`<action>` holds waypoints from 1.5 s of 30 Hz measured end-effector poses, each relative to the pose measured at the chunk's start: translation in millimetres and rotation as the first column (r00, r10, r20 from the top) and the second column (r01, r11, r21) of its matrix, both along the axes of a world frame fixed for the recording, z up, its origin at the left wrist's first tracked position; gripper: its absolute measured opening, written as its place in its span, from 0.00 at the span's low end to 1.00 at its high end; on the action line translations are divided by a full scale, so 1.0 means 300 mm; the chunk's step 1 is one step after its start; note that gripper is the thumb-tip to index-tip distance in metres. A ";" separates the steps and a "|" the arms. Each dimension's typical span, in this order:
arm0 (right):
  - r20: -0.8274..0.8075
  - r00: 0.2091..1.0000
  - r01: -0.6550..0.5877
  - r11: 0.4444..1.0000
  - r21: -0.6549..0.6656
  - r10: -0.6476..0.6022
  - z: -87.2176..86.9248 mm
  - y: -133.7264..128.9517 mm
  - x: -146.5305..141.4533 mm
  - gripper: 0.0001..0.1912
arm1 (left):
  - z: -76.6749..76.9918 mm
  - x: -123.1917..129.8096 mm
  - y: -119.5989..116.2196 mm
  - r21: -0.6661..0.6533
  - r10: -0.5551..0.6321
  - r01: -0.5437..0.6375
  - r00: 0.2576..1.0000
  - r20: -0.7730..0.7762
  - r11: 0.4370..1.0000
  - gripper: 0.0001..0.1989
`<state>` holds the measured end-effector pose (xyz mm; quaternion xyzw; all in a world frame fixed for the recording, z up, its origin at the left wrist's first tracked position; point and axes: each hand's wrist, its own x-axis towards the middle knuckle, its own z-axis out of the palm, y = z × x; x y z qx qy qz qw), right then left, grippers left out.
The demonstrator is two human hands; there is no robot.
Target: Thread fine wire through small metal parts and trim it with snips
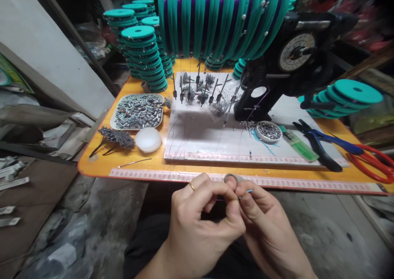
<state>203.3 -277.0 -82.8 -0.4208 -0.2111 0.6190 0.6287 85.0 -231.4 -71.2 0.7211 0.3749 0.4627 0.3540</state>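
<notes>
Just in front of the table's near edge, my left hand (206, 213) and my right hand (267, 217) meet, fingertips touching. Between them is a thin light-blue strand (249, 191), mostly covered by the fingers. My left thumb and index finger pinch at its left side; a ring is on one left finger. My right thumb and index finger close on the strand, its short end sticking out above them. A grey cover (233, 177) appears to sit on a right fingertip. Any fine line in the fingers is too thin to make out.
Teal spools with purple line (221, 20) hang overhead on a black machine (264, 78). On the white board (200, 139) lie a dish of small metal pieces (269, 131), a green cutter (300, 143) and pliers (320, 147). Left are a sinker tray (138, 111) and white bowl (148, 139).
</notes>
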 end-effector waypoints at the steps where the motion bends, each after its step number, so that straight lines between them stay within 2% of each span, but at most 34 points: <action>1: 0.015 1.000 0.011 1.000 0.006 -0.011 -0.002 0.000 0.001 0.04 | 0.001 0.000 0.000 0.004 0.003 -0.002 1.000 -0.005 1.000 0.05; 7: 0.116 0.990 0.076 0.997 0.018 -0.077 -0.012 -0.002 0.003 0.04 | 0.014 -0.002 0.002 0.034 0.015 -0.014 1.000 -0.018 0.999 0.06; 18: 0.235 0.964 0.126 0.992 0.026 -0.128 -0.045 -0.014 0.013 0.03 | 0.024 -0.001 0.005 0.125 0.039 -0.030 0.997 -0.066 0.992 0.06; 26: 0.036 0.994 0.103 0.995 -0.005 -0.102 -0.014 -0.002 -0.016 0.04 | 0.015 -0.006 0.002 0.072 0.028 -0.026 0.999 -0.024 0.997 0.06; 31: -0.027 0.997 0.066 0.996 -0.052 -0.068 -0.014 -0.004 -0.018 0.05 | 0.007 -0.006 0.001 0.044 0.028 -0.029 1.000 0.008 0.999 0.06; 45: 0.152 0.978 0.143 0.989 0.024 -0.145 -0.037 -0.017 -0.007 0.03 | 0.027 -0.005 0.005 0.179 0.061 -0.047 0.995 -0.078 0.983 0.07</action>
